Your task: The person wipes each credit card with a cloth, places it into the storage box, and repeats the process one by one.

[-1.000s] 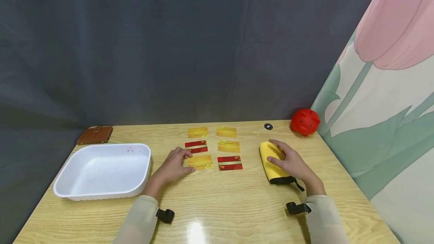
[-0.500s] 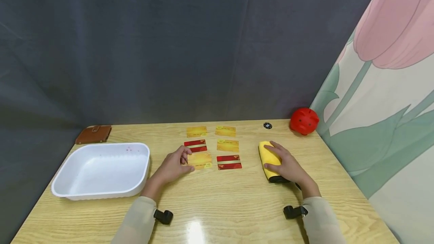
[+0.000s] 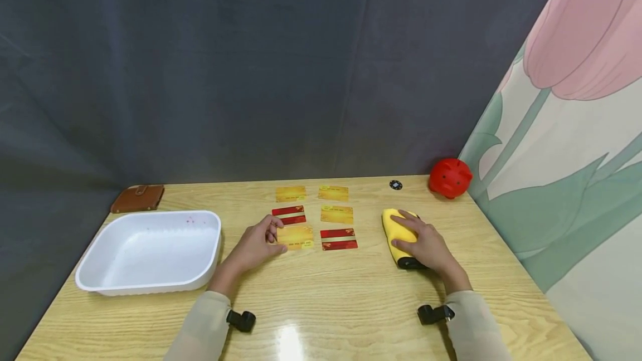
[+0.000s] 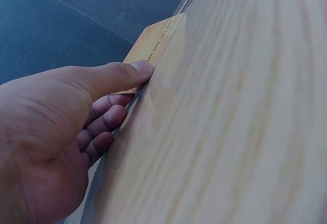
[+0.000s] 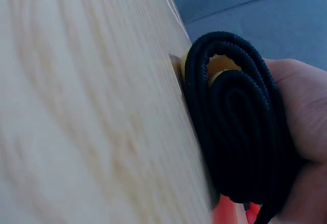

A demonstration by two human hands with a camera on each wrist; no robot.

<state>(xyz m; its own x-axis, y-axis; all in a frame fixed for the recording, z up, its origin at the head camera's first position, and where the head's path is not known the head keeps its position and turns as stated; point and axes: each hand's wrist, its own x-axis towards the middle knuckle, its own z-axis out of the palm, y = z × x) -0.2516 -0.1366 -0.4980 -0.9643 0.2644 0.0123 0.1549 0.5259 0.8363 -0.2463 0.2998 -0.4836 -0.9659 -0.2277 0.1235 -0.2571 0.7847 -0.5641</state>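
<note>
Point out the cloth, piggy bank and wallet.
Cloth (image 3: 399,232), head view: uncovered yellow top.
Piggy bank (image 3: 450,179), head view: red front.
Wallet (image 3: 137,200), head view: middle of its brown top.

A dark grey curtain (image 3: 225,71) hangs behind the table (image 3: 351,305) and along its left side, with faint vertical creases. On the right stands a pale wall covering (image 3: 501,160) printed with a large pink tulip (image 3: 577,32) and green leaves (image 3: 577,216). The table has light, grained wood; a bright glare (image 3: 289,343) shines near its front.
</note>
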